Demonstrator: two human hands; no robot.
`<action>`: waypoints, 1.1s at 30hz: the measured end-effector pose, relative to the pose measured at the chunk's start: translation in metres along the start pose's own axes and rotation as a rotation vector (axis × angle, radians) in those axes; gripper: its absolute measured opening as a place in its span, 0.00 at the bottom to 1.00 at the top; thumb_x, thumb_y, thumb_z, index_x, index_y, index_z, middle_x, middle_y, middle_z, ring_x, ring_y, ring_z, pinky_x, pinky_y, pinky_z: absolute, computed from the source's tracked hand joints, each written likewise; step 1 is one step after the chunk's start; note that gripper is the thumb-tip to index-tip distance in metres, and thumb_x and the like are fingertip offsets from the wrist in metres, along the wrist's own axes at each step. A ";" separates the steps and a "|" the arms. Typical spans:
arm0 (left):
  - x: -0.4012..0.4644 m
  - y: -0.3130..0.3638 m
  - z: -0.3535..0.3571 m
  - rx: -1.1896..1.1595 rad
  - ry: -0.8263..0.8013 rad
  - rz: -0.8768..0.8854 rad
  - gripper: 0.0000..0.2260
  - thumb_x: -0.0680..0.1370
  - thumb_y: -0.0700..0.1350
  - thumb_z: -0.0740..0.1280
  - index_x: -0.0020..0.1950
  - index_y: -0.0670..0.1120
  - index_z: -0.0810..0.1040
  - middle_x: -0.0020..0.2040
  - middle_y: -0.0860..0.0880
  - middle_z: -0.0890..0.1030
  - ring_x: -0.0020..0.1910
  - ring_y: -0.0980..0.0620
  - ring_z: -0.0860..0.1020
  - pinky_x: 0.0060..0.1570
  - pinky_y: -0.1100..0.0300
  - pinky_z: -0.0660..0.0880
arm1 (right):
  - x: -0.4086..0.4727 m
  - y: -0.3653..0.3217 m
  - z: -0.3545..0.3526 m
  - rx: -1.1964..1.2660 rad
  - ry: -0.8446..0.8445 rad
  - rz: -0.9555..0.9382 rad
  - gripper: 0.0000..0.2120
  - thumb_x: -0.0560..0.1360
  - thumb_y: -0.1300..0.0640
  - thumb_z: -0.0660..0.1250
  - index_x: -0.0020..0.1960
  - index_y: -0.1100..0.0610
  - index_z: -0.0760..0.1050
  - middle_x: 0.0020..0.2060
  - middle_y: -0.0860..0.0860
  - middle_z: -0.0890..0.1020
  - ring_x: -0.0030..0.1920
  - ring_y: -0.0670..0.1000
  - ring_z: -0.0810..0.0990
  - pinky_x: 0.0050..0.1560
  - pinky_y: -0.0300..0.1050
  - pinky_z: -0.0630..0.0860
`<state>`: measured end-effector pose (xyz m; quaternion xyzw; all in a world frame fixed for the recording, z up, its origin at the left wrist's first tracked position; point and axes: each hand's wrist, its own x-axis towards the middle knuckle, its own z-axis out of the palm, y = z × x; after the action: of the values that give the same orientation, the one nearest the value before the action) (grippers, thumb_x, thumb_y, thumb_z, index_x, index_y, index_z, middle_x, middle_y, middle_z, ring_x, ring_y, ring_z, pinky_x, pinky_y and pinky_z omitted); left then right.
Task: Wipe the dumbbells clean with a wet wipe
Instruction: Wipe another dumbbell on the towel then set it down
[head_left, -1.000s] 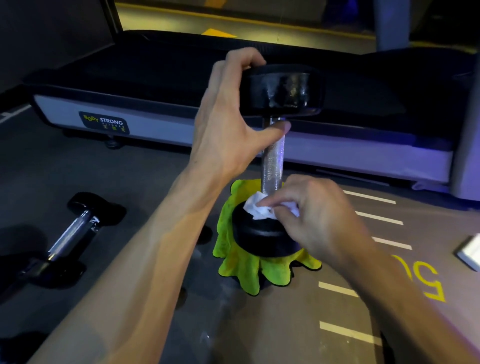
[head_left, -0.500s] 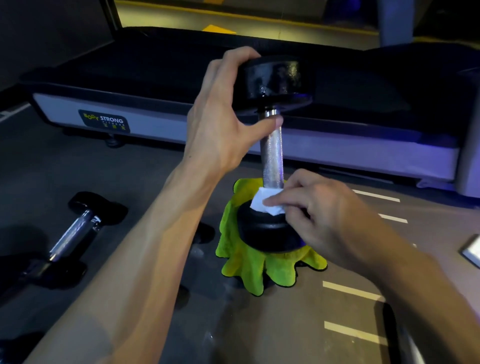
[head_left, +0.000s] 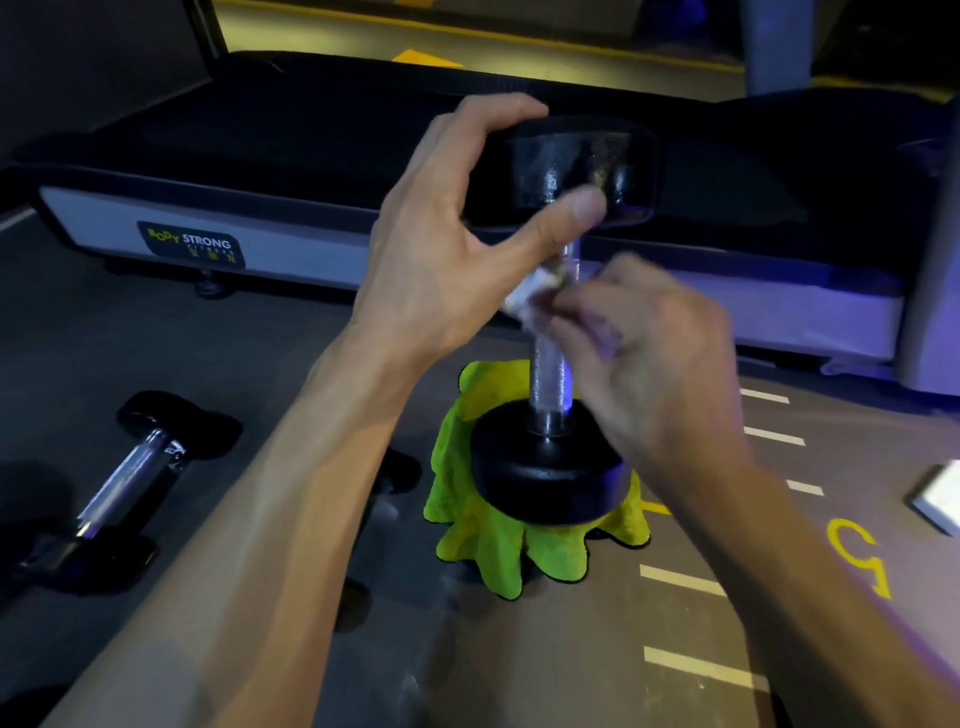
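Gripping the upper head of the upright dumbbell (head_left: 550, 364), the left hand (head_left: 447, 270) curls its fingers over the top and sets its thumb against the head's lower edge. Just below, the right hand (head_left: 649, 358) pinches a crumpled white wet wipe (head_left: 524, 299) against the upper part of the knurled metal handle; this hand is blurred, so the exact lie of its fingers cannot be told. The dumbbell stands on end, its lower black head resting on a bunched yellow-green cloth (head_left: 493, 551) spread on the grey floor (head_left: 571, 665). To the left, well apart, a second dumbbell (head_left: 119, 483) lies on its side on the floor. White dashes and a yellow numeral mark the floor to the right, near a white flat object (head_left: 940, 499) cut off by the frame edge. Behind everything runs a treadmill (head_left: 260, 156) with a label reading BODY STRONG.
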<state>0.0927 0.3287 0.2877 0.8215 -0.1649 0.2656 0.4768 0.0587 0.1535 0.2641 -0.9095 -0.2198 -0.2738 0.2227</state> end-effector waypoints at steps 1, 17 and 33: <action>0.001 0.001 0.000 -0.008 0.001 0.002 0.24 0.79 0.65 0.68 0.71 0.55 0.74 0.64 0.54 0.78 0.63 0.55 0.79 0.60 0.49 0.80 | 0.007 0.001 0.001 -0.042 0.080 -0.010 0.05 0.79 0.54 0.70 0.52 0.52 0.84 0.42 0.50 0.78 0.43 0.57 0.76 0.40 0.53 0.74; 0.001 0.000 -0.002 -0.086 0.015 -0.010 0.15 0.86 0.58 0.61 0.70 0.53 0.76 0.59 0.52 0.80 0.57 0.54 0.80 0.56 0.53 0.79 | -0.041 -0.013 0.014 0.026 0.002 -0.088 0.13 0.77 0.70 0.67 0.59 0.61 0.82 0.52 0.55 0.78 0.48 0.58 0.79 0.47 0.55 0.80; -0.001 0.000 -0.003 -0.095 0.022 -0.005 0.16 0.85 0.57 0.62 0.70 0.52 0.76 0.61 0.51 0.80 0.60 0.51 0.81 0.60 0.45 0.79 | -0.014 -0.010 0.007 -0.091 -0.011 -0.114 0.20 0.81 0.58 0.64 0.70 0.65 0.73 0.69 0.59 0.71 0.70 0.59 0.71 0.72 0.48 0.69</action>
<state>0.0911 0.3312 0.2876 0.7953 -0.1698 0.2652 0.5179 0.0455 0.1613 0.2529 -0.9062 -0.2599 -0.2907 0.1640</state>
